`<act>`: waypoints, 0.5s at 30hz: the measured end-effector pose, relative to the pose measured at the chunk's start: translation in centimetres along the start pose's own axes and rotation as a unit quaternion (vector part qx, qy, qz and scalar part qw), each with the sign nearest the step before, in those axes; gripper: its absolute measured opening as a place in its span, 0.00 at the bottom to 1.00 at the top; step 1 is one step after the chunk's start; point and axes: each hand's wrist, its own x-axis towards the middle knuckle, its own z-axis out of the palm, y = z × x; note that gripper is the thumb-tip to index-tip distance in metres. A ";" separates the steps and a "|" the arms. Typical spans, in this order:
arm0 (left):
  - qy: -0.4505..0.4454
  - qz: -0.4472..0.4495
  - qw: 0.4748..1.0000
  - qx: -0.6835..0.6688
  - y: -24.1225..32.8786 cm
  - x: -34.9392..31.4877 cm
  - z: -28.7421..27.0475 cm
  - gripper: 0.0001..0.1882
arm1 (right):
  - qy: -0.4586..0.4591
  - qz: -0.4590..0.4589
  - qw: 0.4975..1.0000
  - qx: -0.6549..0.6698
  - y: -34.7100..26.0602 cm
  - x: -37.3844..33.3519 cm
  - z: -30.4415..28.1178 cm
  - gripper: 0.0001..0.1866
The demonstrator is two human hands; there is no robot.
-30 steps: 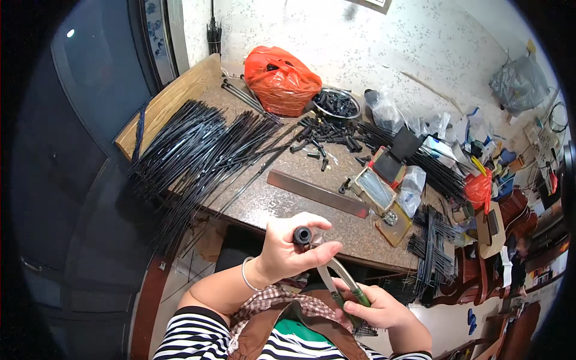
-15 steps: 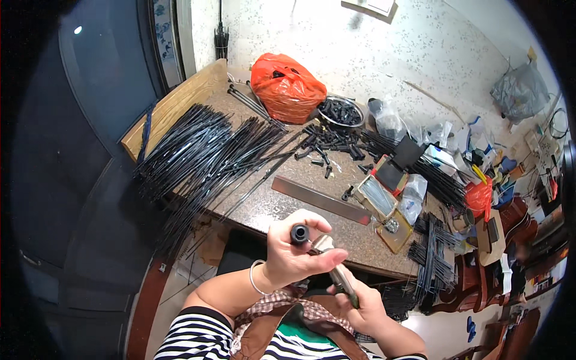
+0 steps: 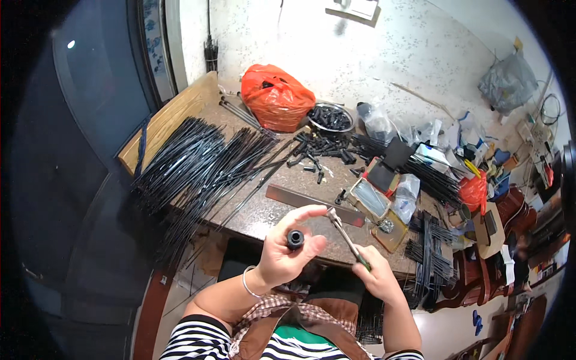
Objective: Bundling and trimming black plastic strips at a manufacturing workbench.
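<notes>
Head view: a black, round, hollow tube (image 3: 294, 240) with its open end showing is held in the bent left hand (image 3: 279, 257), and long silver metal pliers with green handles (image 3: 345, 236) are gripped in the right hand (image 3: 377, 271).

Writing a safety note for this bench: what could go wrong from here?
1. Pinch: the head of the pliers in the right hand appears right by the left index fingertip, so closing it there might nip skin.
2. Drop: the black tube sits in the left hand, away from the tabletop; a loosened grip could let it fall.
3. Snag: black rods overhang the front edge; a sleeve might catch them.
</notes>
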 end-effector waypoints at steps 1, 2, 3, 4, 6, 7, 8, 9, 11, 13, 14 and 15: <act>-0.036 0.005 0.999 0.007 0.2 0.1 0.1 0.13 | 0.010 0.005 1.000 -0.002 1.0 0.0 0.4 0.20; -0.066 0.010 0.998 0.020 0.1 0.1 0.1 0.12 | 0.022 0.052 0.993 -0.105 2.2 0.1 1.0 0.19; -0.078 -0.001 0.997 -0.011 -0.3 0.1 0.4 0.12 | 0.037 0.106 0.971 -0.209 3.2 0.1 1.4 0.19; -0.091 -0.009 0.995 -0.050 -0.7 0.2 0.5 0.14 | 0.047 0.115 0.970 -0.209 4.1 0.3 1.6 0.19; -0.091 0.012 0.992 -0.089 -1.5 0.7 1.3 0.16 | 0.045 0.086 0.948 -0.304 6.4 0.2 1.6 0.23; -0.089 0.007 0.991 -0.101 -1.8 0.9 1.5 0.15 | 0.055 0.103 0.946 -0.302 7.6 0.3 1.4 0.23; -0.089 -0.002 0.990 -0.113 -2.1 1.2 1.8 0.15 | 0.064 0.072 0.938 -0.332 8.8 0.6 1.0 0.23; -0.089 0.020 0.987 -0.133 -2.2 1.5 2.3 0.17 | 0.073 0.036 0.928 -0.363 9.7 0.8 0.5 0.24; -0.060 0.051 0.988 -0.135 -2.0 2.3 3.5 0.22 | 0.092 0.029 0.922 -0.374 11.8 1.0 -0.3 0.24; -0.032 0.091 0.987 -0.130 -1.5 3.2 4.7 0.27 | 0.093 0.014 0.913 -0.398 13.0 0.8 -0.9 0.26; -0.028 0.121 0.982 -0.140 -1.2 3.9 5.1 0.29 | 0.094 0.022 0.913 -0.395 13.4 0.6 -1.3 0.26; -0.039 0.135 0.976 -0.166 -0.8 4.6 5.0 0.28 | 0.113 -0.012 0.922 -0.371 13.8 0.5 -1.5 0.26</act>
